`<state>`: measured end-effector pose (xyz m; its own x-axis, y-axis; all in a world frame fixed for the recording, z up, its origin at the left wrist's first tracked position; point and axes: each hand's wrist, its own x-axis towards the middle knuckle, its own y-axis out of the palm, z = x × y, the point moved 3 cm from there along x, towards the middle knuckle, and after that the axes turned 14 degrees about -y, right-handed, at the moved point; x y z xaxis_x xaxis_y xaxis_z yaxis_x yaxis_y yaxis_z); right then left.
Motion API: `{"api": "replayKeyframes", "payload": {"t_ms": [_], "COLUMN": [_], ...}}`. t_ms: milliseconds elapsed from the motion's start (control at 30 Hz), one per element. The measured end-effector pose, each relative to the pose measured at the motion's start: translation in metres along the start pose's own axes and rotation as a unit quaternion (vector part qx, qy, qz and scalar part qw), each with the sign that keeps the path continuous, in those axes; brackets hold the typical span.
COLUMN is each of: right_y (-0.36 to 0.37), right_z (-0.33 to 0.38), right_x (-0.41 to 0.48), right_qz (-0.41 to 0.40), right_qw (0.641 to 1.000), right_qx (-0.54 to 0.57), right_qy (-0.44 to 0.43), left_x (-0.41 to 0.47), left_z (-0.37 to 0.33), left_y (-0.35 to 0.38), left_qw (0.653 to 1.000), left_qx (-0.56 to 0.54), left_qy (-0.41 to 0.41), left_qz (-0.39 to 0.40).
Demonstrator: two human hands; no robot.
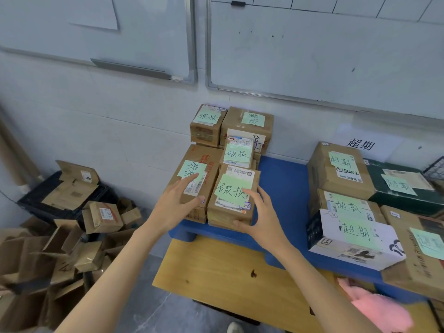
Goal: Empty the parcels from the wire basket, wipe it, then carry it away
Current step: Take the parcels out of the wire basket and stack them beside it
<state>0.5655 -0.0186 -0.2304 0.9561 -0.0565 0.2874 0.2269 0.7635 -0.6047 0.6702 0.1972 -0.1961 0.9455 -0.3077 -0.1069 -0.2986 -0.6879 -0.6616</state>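
Head view.
Left hand (pixel 177 200): arm extended, fingers straight, palm flat on the large carton (pixel 211 171), 11 o'clock of centre.
Right hand (pixel 260 217): thumb on the near face and fingers curved over the right edge of the front parcel (pixel 225 216), clasping it (green note on top).
Wire basket (pixel 435 169): 3 o'clock, at the frame edge, only partly visible.
Pink cloth (pixel 374 306): 5 o'clock, on the wooden table (pixel 223 267).

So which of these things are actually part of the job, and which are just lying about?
In the job: front parcel, held by the right hand; left hand on a bigger parcel; wire basket; pink cloth.
Lying about: scrap cardboard, black crate, whiteboards.
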Motion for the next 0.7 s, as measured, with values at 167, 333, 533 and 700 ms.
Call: {"api": "replayKeyframes", "payload": {"t_ms": [167,333,533,700], "right_y": [-0.006,-0.006,-0.006,-0.009], "right_z": [-0.004,-0.011,-0.013,-0.013], "right_x": [0.008,0.005,0.002,-0.006], "right_qz": [-0.010,-0.023,-0.069,-0.100], "right_qw": [1.000,0.999,0.996,0.993], "right_qx": [0.006,0.015,0.048,0.064], "right_qy": [-0.010,-0.026,-0.008,-0.013], "left_x": [0.000,-0.002,-0.004,-0.003], "left_z": [0.005,0.007,0.009,0.012], "left_y": [-0.005,-0.008,-0.008,-0.009], "left_qw": [1.000,1.000,1.000,1.000], "left_qx": [-0.001,-0.008,-0.014,-0.009], "left_qy": [-0.003,0.003,0.006,0.006], "left_qz": [0.003,0.002,0.013,0.013]}}
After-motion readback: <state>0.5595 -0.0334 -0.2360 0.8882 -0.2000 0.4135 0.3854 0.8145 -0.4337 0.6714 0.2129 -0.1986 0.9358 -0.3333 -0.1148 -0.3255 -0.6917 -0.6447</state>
